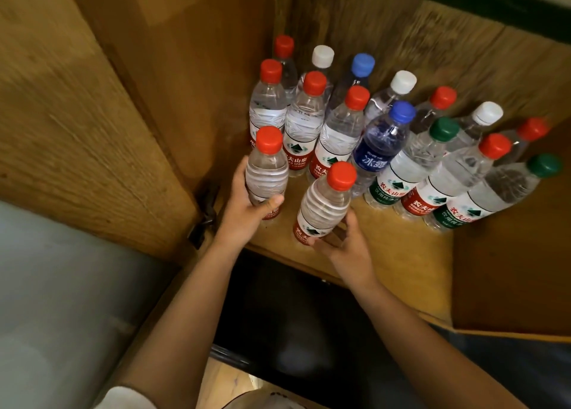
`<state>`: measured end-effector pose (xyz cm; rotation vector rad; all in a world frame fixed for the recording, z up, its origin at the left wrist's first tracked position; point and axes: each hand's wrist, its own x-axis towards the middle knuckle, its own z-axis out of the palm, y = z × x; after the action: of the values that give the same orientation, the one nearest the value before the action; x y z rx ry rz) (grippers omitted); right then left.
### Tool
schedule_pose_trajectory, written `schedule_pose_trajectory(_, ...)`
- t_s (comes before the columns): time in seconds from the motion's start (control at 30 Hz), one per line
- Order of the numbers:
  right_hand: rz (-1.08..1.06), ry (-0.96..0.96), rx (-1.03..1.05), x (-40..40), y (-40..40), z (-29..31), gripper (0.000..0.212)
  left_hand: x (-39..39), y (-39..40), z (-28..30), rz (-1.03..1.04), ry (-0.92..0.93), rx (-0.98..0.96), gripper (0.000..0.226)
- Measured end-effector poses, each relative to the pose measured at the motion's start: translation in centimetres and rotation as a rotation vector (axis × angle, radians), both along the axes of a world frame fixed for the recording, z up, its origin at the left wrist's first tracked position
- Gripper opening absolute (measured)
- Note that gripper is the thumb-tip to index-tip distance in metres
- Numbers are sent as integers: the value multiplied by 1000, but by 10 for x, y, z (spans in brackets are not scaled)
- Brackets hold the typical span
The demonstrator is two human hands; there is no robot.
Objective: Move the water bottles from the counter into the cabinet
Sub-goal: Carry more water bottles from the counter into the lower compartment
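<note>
Inside the wooden cabinet, several clear water bottles with red, white, blue and green caps stand in rows on the shelf [398, 248]. My left hand [247, 211] grips a red-capped bottle [267, 167] at the shelf's front left. My right hand [349, 245] holds a second red-capped bottle [324, 204] by its base, a little to the right, tilted slightly. A blue-labelled bottle [381, 142] stands just behind it.
The open cabinet door [86, 124] with its hinge [204, 220] stands at the left. The cabinet's right side panel [509, 269] bounds the shelf. A grey surface [61, 300] lies at lower left, and a dark space sits below the shelf.
</note>
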<state>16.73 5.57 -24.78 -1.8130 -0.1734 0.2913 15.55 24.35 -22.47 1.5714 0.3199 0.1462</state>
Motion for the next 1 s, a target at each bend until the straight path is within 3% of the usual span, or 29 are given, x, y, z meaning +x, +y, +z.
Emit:
schedule_pose_trajectory(0.17,-33,-8,-12,4,9,0,72,-9,-18,-22,173,139,-49,84)
schedule_pose_trajectory(0.3,-65,-21,-25,9,19,0,74,-7,-26,-31,318,230,116,69)
schedule_pose_trajectory(0.53,-104,3,-41,28,45,6,79,18,-20,-32,377,230,292,54)
schedule_pose_trajectory(1.0,-207,-4,-116,58,83,5,83,52,-7,-26,376,260,202,63)
